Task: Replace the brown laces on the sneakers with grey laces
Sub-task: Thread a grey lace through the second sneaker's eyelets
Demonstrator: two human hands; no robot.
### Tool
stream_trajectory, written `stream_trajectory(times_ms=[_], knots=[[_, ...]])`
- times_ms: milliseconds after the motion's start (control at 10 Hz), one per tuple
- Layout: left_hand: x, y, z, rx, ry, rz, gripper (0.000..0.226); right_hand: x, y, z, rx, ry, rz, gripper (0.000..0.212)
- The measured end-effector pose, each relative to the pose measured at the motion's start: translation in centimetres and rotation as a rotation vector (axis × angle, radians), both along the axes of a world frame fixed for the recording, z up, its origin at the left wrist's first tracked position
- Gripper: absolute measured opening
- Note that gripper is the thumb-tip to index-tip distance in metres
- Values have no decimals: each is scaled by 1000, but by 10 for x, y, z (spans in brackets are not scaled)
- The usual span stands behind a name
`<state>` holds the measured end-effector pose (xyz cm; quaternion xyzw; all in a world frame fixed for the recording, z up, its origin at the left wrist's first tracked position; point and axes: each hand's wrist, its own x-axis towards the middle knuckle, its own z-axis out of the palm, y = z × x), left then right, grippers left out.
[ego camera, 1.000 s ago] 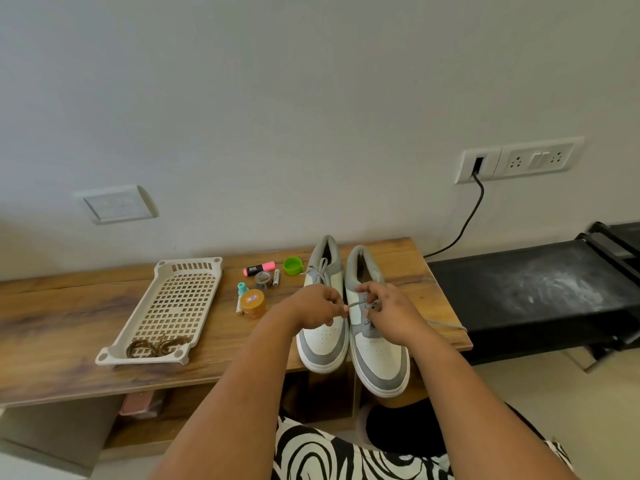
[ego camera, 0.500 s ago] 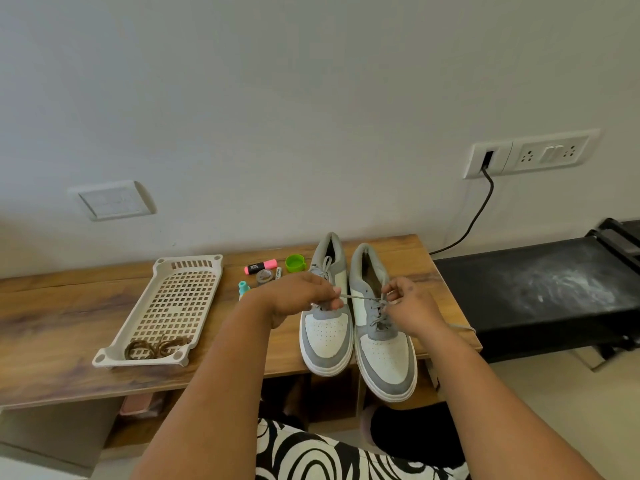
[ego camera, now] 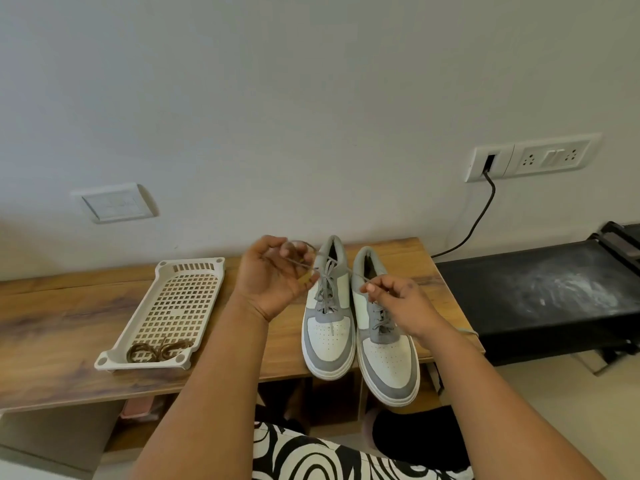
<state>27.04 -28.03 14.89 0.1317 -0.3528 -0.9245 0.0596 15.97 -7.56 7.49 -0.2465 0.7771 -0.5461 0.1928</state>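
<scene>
Pale grey wall runs behind a long wooden bench, with a blank switch plate set low on the left. On the bench's left part lies a cream perforated tray, and the brown laces are coiled in its near end. Just right of the tray, the left hand is raised with the palm turned toward the camera, its fingers curled round a loop of grey lace; that strand runs taut across the left sneaker to the right hand, whose thumb and forefinger pinch it above the right sneaker. Both sneakers, white with grey panels, stand side by side on the bench with toes toward the camera and slightly over the near edge, and both carry grey lacing up the front. Another length of grey lace trails off to the right past the right wrist. On the wall further right sits a white socket panel with a black cable plugged in, dropping toward a black dusty surface beside the bench. Black-and-white patterned fabric shows at the bottom edge.
</scene>
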Motion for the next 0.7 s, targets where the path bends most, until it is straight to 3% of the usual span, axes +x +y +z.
stream_trajectory(times_ms=[100, 200, 300, 400, 500, 600, 700], knots=[[1, -15, 2, 38, -123, 189, 40, -3, 3, 1, -40, -32, -45, 19], [-4, -30, -16, -1125, -701, 133, 34, -2, 3, 4, -86, -98, -78, 25], [-6, -15, -26, -1910, -974, -164, 51, -1, 0, 7, -96, -103, -80, 29], [-15, 20, -23, -1716, -453, -122, 42, -2, -3, 6, -88, -87, -70, 34], [-24, 55, -22, -1316, -218, -249, 38, -2, -2, 3, -92, -70, -61, 40], [-31, 58, -34, -1098, -255, -292, 25, -5, 0, 1, -59, -36, -101, 42], [-35, 57, -40, -1051, -293, -349, 16, -8, 2, 0, -16, 10, -133, 52]])
